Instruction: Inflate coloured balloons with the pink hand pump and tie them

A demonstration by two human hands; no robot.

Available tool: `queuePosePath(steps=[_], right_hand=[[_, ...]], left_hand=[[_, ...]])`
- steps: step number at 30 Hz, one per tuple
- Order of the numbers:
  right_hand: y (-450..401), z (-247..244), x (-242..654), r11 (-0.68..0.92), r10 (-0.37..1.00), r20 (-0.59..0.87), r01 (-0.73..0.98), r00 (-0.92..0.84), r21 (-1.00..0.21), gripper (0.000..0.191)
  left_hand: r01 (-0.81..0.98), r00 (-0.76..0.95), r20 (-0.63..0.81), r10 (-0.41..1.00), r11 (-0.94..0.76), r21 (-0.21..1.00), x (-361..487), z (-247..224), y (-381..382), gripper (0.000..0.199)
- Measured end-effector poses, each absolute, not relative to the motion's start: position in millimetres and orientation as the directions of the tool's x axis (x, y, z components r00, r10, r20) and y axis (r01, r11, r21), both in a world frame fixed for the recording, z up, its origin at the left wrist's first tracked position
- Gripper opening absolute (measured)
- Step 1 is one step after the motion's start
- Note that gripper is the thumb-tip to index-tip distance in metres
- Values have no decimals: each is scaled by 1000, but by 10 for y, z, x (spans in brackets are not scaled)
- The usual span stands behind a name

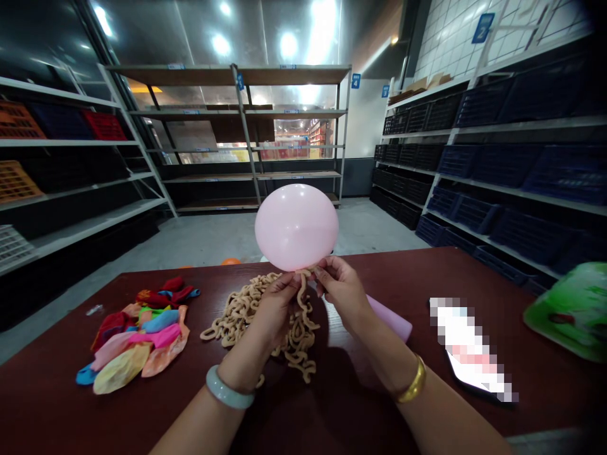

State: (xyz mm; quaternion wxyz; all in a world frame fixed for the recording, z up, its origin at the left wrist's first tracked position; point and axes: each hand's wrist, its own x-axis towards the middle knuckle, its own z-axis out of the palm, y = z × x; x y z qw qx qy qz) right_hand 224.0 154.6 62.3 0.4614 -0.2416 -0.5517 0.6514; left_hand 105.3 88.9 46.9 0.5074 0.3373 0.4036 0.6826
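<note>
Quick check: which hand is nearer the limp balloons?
Left. The left hand is to the right of the limp balloons, below the inflated balloon; the right hand sits farther right, beyond it.

The left hand (277, 303) wears a thick, smooth bangle (230, 388) at the wrist, rounded and pale grey-blue. The right hand (341, 287) wears a broad, shiny gold-coloured bracelet (412, 380) at its wrist.

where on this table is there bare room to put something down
Widest: the table between the purple cylinder and the phone. A narrower strip lies between the limp balloons and the tan chain. Crowded: mid-table, where the left hand and right hand meet below the pink balloon.
</note>
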Motion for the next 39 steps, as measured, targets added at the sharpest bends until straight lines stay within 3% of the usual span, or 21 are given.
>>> queuePosePath(steps=[4, 8, 11, 13, 16, 19, 23, 25, 27, 30, 33, 39], right_hand=[[1517, 594, 2224, 64, 840, 212, -297, -499, -953, 33], [1484, 488, 2189, 332, 833, 339, -95, -437, -939, 47], [1490, 454, 2197, 457, 823, 404, 43, -399, -888, 39], [1502, 479, 2219, 482, 811, 437, 19, -389, -876, 30], [1502, 568, 2248, 403, 793, 433, -164, -430, -900, 24], [1493, 635, 2253, 183, 802, 344, -347, -489, -920, 25], [1526, 632, 2263, 99, 832, 293, -392, -472, -914, 23], [1554, 623, 2287, 218, 833, 349, -325, -430, -920, 14], [1575, 626, 2319, 464, 773, 494, -176, -398, -868, 3], [1580, 638, 2356, 763, 601, 687, 37, -408, -646, 23], [1563, 634, 2359, 832, 539, 737, 123, -408, -541, 23], [1539, 616, 2330, 835, 546, 728, 195, -415, -515, 8]], left_hand=[[-332, -379, 73, 923, -209, 920, 1054, 437, 915, 30], [-268, -426, 122, 897, -253, 930, 1072, 417, 937, 24], [-259, -442, 111, 890, -244, 935, 1070, 408, 948, 23], [-241, -456, 101, 884, -233, 942, 1062, 409, 948, 24], [-240, -454, 85, 887, -213, 947, 1062, 422, 940, 26], [-270, -403, 48, 914, -169, 948, 1083, 434, 926, 27], [-320, -345, 30, 938, -147, 936, 1114, 438, 911, 27], [-336, -343, 14, 939, -136, 932, 1119, 439, 904, 27], [-349, -324, 3, 946, -122, 929, 1116, 440, 898, 27], [-387, -277, 8, 961, -119, 914, 1101, 439, 893, 25], [-421, -263, 6, 965, -121, 899, 1089, 428, 895, 24], [-363, -303, 32, 952, -147, 920, 1104, 413, 907, 24]])
